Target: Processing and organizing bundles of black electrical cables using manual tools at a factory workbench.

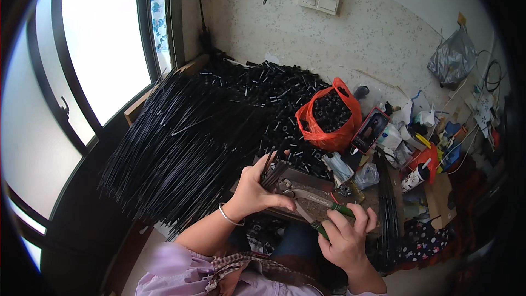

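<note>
My left hand [253,189], with a bangle at the wrist, is closed around a small bunch of thin black rods [271,172]. Its thumb stretches out toward the jaws of a pair of pliers [319,199], and the other fingers are partly hidden behind the rods. The pliers have green grips and their handles are spread apart. My right hand [347,237] grips those handles from the right. The jaws sit close to the lower ends of the rods; whether they touch a rod I cannot tell.
A large heap of long black rods [170,148] covers the left. Behind lie many short black parts [263,85]. A red plastic bag [343,140] of black pieces, a phone [371,130], a patterned cup [415,178] and an open cardboard box [440,200] crowd the right.
</note>
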`<action>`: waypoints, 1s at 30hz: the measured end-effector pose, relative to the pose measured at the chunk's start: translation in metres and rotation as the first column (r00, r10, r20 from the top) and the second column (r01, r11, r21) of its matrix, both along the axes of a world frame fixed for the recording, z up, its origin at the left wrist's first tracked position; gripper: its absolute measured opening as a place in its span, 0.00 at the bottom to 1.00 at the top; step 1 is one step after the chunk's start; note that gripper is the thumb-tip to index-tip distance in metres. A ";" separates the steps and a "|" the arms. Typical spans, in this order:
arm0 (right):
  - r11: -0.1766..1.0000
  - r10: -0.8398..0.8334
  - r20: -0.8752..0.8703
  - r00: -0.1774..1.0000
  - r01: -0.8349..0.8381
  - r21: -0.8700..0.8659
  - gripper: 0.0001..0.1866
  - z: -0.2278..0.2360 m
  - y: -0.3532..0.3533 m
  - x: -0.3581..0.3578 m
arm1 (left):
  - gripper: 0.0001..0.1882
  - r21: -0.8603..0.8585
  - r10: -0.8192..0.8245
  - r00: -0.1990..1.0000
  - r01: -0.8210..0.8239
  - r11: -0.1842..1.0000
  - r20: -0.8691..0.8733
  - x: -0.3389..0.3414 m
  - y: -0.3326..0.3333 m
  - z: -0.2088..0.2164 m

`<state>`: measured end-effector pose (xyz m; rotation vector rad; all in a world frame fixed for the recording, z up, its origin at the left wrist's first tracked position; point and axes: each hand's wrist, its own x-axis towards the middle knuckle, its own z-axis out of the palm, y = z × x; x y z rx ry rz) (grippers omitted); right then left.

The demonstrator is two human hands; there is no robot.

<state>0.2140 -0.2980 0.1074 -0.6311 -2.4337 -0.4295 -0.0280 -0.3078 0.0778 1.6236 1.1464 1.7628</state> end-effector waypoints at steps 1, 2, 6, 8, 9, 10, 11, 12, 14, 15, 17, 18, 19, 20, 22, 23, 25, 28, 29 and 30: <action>0.999 -0.012 0.016 1.000 0.011 0.039 0.09 0.002 -0.001 -0.001 | 0.49 0.015 0.014 1.000 -0.014 1.000 -0.008 0.001 0.000 0.001; 0.999 -0.007 0.020 1.000 0.006 0.035 0.09 -0.002 0.003 0.001 | 0.49 0.011 0.019 1.000 -0.019 1.000 -0.004 0.000 -0.001 0.001; 0.840 0.277 -0.254 0.927 -0.361 -0.404 0.10 -0.013 0.018 0.009 | 0.48 0.023 -0.044 0.996 0.042 0.999 0.077 -0.001 -0.006 0.000; -0.045 0.009 -0.599 0.801 -0.598 -0.800 0.14 -0.021 0.011 0.007 | 0.47 0.020 -0.186 0.952 0.187 0.982 0.242 -0.001 -0.009 0.005; -0.544 -0.276 -0.636 0.721 -0.662 -0.515 0.17 -0.046 0.005 0.010 | 0.47 0.024 -0.195 0.948 0.195 0.980 0.252 0.002 -0.007 0.009; -0.549 -0.272 -0.630 0.727 -0.655 -0.519 0.17 -0.049 0.006 0.007 | 0.48 0.031 -0.225 0.943 0.225 0.974 0.245 0.005 -0.007 0.010; -0.505 -0.209 -0.606 0.767 -0.616 -0.605 0.16 -0.051 0.007 0.004 | 0.49 0.039 -0.256 0.937 0.254 0.966 0.238 0.008 -0.006 0.013; -0.455 -0.150 -0.576 0.804 -0.573 -0.681 0.14 -0.054 0.007 0.001 | 0.47 0.031 -0.262 0.928 0.263 0.964 0.266 0.010 -0.006 0.014; -0.334 -0.038 -0.498 0.867 -0.480 -0.811 0.15 -0.057 0.007 -0.004 | 0.45 0.028 -0.234 0.955 0.232 0.972 0.180 0.009 -0.001 0.011; -0.264 0.014 -0.452 0.892 -0.433 -0.862 0.16 -0.058 0.007 -0.008 | 0.43 0.030 -0.208 0.974 0.206 0.978 0.085 0.007 0.000 0.010; -0.109 0.107 -0.346 0.932 -0.335 -0.936 0.21 -0.057 0.007 -0.014 | 0.39 0.030 -0.185 0.983 0.186 0.982 -0.016 0.003 -0.004 0.010; 0.361 0.052 -0.348 0.936 -0.342 -0.867 0.22 -0.051 0.009 -0.018 | 0.38 0.064 -0.141 0.989 0.138 0.988 0.039 0.003 -0.004 0.009; 0.750 0.005 -0.375 0.927 -0.252 -0.611 0.24 -0.044 0.010 -0.021 | 0.37 0.094 -0.097 0.991 0.088 0.992 0.096 0.002 -0.005 0.010; 0.747 0.015 -0.373 0.928 -0.258 -0.613 0.24 -0.038 0.007 -0.019 | 0.37 -0.027 -0.081 0.976 0.088 0.996 0.201 0.001 -0.011 0.015; 0.321 0.006 -0.275 0.961 -0.263 -0.910 0.13 -0.024 0.001 -0.009 | 0.35 0.003 -0.136 0.978 0.138 0.990 0.158 -0.009 -0.013 0.014; 0.069 0.019 -0.223 0.975 -0.224 -0.972 0.09 -0.023 -0.001 -0.006 | 0.34 0.026 -0.199 0.974 0.198 0.980 0.109 -0.013 -0.012 0.014; -0.535 -0.059 -0.423 0.904 -0.387 -0.751 0.11 -0.055 0.000 0.002 | 0.33 0.011 -0.320 0.934 0.323 0.947 0.158 -0.008 -0.007 0.019; -0.812 0.020 -0.543 0.839 -0.304 -0.499 0.16 -0.068 0.003 -0.008 | 0.30 -0.022 -0.310 0.951 0.310 0.951 0.001 -0.008 -0.003 0.020; -0.340 0.097 -0.430 0.897 -0.376 -0.862 0.17 -0.050 0.001 -0.019 | 0.30 -0.031 -0.304 0.953 0.304 0.952 0.003 -0.011 -0.007 0.018; 0.262 0.081 -0.294 0.953 -0.304 -0.916 0.20 -0.041 0.000 -0.025 | 0.30 -0.076 -0.247 0.969 0.246 0.966 -0.013 -0.014 -0.010 0.018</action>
